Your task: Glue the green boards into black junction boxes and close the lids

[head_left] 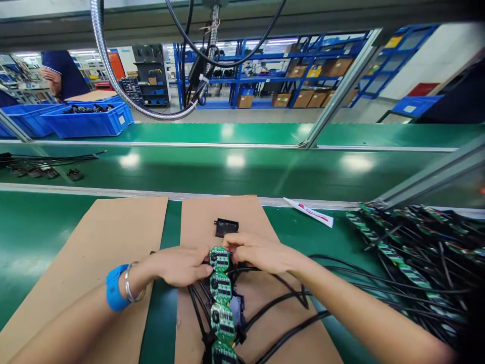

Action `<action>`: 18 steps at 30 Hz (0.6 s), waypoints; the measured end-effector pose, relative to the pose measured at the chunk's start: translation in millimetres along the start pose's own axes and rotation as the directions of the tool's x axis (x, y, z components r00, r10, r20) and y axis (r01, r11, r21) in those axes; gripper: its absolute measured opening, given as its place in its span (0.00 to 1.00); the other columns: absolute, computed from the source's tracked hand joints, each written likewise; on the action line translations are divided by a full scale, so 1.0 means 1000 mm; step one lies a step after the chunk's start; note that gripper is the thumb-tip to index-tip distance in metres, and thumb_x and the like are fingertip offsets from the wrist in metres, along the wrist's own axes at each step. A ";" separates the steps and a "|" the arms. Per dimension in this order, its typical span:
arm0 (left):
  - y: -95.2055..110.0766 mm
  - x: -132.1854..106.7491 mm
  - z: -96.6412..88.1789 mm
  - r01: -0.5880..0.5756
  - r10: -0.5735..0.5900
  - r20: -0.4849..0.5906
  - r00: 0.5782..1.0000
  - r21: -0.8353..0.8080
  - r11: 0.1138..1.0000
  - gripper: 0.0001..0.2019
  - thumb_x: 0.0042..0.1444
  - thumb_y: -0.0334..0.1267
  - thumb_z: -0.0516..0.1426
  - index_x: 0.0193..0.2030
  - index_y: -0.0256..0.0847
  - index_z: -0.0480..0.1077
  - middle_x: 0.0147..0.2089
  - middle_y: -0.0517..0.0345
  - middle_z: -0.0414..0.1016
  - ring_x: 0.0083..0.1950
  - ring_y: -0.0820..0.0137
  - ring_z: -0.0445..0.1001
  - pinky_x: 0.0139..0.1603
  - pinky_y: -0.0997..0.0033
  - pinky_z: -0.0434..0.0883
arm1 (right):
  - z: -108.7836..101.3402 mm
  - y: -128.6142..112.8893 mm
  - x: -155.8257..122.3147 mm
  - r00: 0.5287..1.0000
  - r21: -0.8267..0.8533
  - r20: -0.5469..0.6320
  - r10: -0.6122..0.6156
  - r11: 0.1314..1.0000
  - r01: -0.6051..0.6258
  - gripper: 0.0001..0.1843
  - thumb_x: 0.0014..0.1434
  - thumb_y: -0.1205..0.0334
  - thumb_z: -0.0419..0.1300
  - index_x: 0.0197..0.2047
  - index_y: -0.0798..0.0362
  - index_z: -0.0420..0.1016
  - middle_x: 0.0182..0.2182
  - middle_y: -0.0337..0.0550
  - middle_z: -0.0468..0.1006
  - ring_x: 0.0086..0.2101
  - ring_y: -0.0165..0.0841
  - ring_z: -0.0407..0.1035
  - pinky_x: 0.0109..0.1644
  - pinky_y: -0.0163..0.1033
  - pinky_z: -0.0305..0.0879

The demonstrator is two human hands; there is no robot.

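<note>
A chain of green circuit boards [221, 288] runs toward me over the right-hand cardboard sheet [197, 217], with black cables coming off both sides. My left hand [180, 265] grips the left edge of the far-end board, thumb against it and fingertips partly hidden. On the other side, my right hand [259, 253] has its fingers curled in at that same board's right edge; what they pinch is hidden. Just beyond my fingers lies a black plastic housing [226, 227]. A grey-blue part [237, 309] sits close against the chain's right side.
More boards with tangled black cables [409, 258] are heaped at the right. A white tube [308, 212] lies near the metal rail. Another cardboard sheet [125, 237] is on the left. Blue bins [89, 121] stand beyond, near a person [70, 76]. A metal hose [113, 76] hangs overhead.
</note>
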State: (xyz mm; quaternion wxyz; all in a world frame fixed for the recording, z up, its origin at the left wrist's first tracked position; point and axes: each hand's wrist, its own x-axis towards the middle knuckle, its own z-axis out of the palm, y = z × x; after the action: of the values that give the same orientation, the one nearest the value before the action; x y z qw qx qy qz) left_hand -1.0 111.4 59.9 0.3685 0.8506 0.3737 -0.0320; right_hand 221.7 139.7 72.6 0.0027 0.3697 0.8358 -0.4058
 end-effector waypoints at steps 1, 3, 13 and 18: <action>-0.003 0.002 0.004 0.014 -0.014 -0.031 0.999 0.012 1.000 0.10 0.62 0.44 0.46 0.41 0.41 0.62 0.40 0.53 0.71 0.40 0.62 0.71 0.42 0.62 0.67 | 0.006 0.001 0.003 1.000 0.006 -0.017 -0.024 1.000 0.024 0.06 0.59 0.63 0.51 0.32 0.53 0.66 0.25 0.35 0.67 0.27 0.28 0.60 0.29 0.32 0.52; -0.007 0.004 0.012 0.068 -0.066 -0.074 0.995 0.035 0.997 0.11 0.63 0.44 0.46 0.41 0.40 0.62 0.41 0.51 0.71 0.41 0.61 0.70 0.41 0.61 0.66 | 0.018 0.001 0.007 0.994 -0.010 -0.083 -0.068 0.998 0.068 0.08 0.59 0.59 0.55 0.31 0.54 0.67 0.27 0.36 0.68 0.28 0.28 0.60 0.31 0.34 0.53; -0.025 0.028 -0.012 0.094 -0.108 -0.439 0.892 -0.052 0.994 0.05 0.60 0.38 0.52 0.40 0.42 0.65 0.33 0.63 0.71 0.34 0.71 0.69 0.34 0.73 0.62 | 0.007 0.040 -0.005 0.980 0.653 -0.124 0.155 0.757 -0.037 0.24 0.49 0.52 0.65 0.46 0.52 0.64 0.33 0.37 0.67 0.28 0.28 0.62 0.29 0.34 0.59; -0.027 0.056 -0.030 0.147 -0.121 -0.525 0.843 0.006 0.989 0.09 0.65 0.42 0.48 0.43 0.41 0.65 0.36 0.59 0.74 0.36 0.68 0.71 0.36 0.71 0.63 | -0.021 0.063 -0.025 0.991 0.571 -0.007 0.137 0.813 -0.109 0.13 0.49 0.62 0.63 0.38 0.55 0.67 0.29 0.35 0.67 0.29 0.27 0.62 0.31 0.33 0.59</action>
State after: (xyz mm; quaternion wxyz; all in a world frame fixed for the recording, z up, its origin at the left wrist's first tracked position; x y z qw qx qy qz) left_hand 14.8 177.8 46.6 0.2302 0.8073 0.5174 0.1660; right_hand 285.0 163.5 51.4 -0.1015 0.4165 0.6507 -0.6268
